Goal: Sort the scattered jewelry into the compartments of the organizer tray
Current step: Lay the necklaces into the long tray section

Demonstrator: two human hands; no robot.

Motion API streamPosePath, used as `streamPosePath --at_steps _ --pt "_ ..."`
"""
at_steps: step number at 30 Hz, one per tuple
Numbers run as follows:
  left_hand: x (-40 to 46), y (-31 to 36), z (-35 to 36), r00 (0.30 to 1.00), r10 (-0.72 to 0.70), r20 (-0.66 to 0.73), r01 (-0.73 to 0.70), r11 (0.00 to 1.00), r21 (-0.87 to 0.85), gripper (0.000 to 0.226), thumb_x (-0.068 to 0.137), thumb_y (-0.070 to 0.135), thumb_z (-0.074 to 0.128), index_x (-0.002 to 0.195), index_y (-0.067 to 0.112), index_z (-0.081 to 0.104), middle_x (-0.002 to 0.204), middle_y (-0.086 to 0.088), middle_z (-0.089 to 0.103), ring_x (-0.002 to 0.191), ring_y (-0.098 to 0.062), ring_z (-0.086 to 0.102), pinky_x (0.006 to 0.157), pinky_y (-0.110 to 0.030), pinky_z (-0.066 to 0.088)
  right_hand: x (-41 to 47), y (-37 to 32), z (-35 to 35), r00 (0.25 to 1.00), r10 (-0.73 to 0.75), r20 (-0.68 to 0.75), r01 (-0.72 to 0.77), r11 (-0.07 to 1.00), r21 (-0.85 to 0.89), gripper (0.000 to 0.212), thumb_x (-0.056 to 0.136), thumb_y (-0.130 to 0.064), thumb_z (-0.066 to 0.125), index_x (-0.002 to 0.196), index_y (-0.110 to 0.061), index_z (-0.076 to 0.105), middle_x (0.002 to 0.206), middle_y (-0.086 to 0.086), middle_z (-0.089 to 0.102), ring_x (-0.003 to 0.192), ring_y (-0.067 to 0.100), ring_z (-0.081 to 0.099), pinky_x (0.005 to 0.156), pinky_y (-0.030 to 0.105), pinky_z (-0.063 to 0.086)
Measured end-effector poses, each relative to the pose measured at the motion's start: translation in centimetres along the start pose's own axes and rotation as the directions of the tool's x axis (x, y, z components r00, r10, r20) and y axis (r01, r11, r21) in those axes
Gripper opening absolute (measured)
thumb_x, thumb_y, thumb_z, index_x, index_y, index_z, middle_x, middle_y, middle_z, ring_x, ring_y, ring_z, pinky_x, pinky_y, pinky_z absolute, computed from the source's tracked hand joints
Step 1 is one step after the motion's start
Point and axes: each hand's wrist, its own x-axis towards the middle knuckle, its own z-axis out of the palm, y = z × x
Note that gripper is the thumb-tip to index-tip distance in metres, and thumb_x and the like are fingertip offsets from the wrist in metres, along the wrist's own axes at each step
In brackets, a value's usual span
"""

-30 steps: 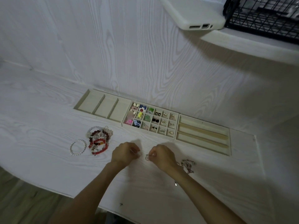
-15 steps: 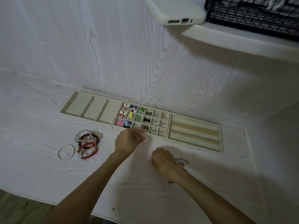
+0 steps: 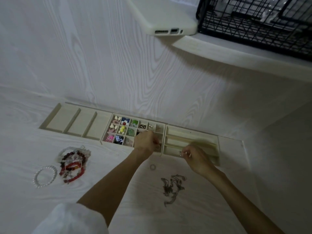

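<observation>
A cream organizer tray (image 3: 79, 123) lies against the wall, with three wide slots on the left, a grid of small cells in the middle and long slots on the right. My left hand (image 3: 146, 142) is over the grid's front right cells, fingers pinched on a small ring (image 3: 157, 147). My right hand (image 3: 196, 156) hovers over the front long slot, pinching a small silver piece (image 3: 180, 153). On the table lie a loose ring (image 3: 152, 167), tangled thin chains (image 3: 172, 186), a heap of red and clear bead bracelets (image 3: 74, 163) and a white pearl bracelet (image 3: 44, 176).
A white phone (image 3: 162, 16) and a black wire basket (image 3: 256, 22) sit on a shelf (image 3: 236, 54) above the tray. The white wall stands right behind the tray. A white sleeve (image 3: 70, 220) shows at the bottom left.
Both hands have moved from the table up to the tray: the left to the grid's front right cells, the right to the long slots. The chains and a ring are now uncovered.
</observation>
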Motion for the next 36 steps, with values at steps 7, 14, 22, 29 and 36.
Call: streamPosePath --at_steps 7,14,22,29,36 --pt "0.5 0.4 0.9 1.0 0.002 0.01 -0.002 1.0 0.015 0.016 0.079 0.028 0.073 0.095 0.029 0.075 0.097 0.002 0.073 0.091 -0.019 0.067 0.078 -0.03 0.054 1.0 0.5 -0.1 0.997 0.01 -0.071 -0.005 0.997 0.081 0.016 0.094 -0.017 0.049 0.082 -0.023 0.057 0.089 -0.01 0.051 0.086 0.007 0.05 0.069 0.022 0.034" --pt "0.3 0.1 1.7 0.996 0.051 0.072 -0.047 0.997 -0.058 0.02 0.079 0.01 0.069 0.091 0.023 0.077 0.092 -0.003 0.074 0.089 -0.022 0.069 0.076 -0.034 0.057 1.5 0.2 0.3 0.996 0.017 -0.086 -0.006 0.992 0.124 0.013 0.094 -0.019 0.05 0.084 -0.022 0.058 0.092 -0.009 0.053 0.085 0.007 0.049 0.069 0.023 0.034" --pt "0.4 -0.4 1.8 0.997 0.013 0.081 0.006 0.973 -0.23 0.019 0.075 0.006 0.074 0.088 0.02 0.077 0.092 -0.001 0.075 0.09 -0.018 0.069 0.08 -0.035 0.057 1.1 0.1 0.2 0.995 0.018 -0.1 -0.006 0.993 0.117 0.012 0.094 -0.02 0.051 0.085 -0.021 0.059 0.091 -0.009 0.053 0.083 0.007 0.049 0.069 0.022 0.034" --pt "-0.4 -0.9 -2.5 0.996 -0.034 0.077 0.065 0.898 -0.435 0.018 0.085 0.011 0.067 0.103 0.009 0.072 0.101 -0.006 0.073 0.09 -0.015 0.069 0.087 -0.031 0.054 0.6 -0.6 -1.1 0.987 -0.01 -0.163 0.03 0.992 0.12 0.012 0.095 -0.022 0.051 0.09 -0.019 0.062 0.089 -0.008 0.053 0.085 0.009 0.051 0.069 0.022 0.034" --pt "-3.4 1.1 -7.2 0.904 -0.008 0.428 0.295 0.735 -0.61 0.027 0.093 0.035 0.057 0.104 0.012 0.068 0.091 0.001 0.073 0.072 -0.002 0.068 0.062 -0.016 0.052 0.9 -6.0 -1.8 0.958 -0.193 -0.214 0.187 0.981 -0.051 0.016 0.096 -0.019 0.05 0.095 -0.012 0.065 0.099 0.005 0.061 0.095 0.019 0.056 0.083 0.033 0.044"
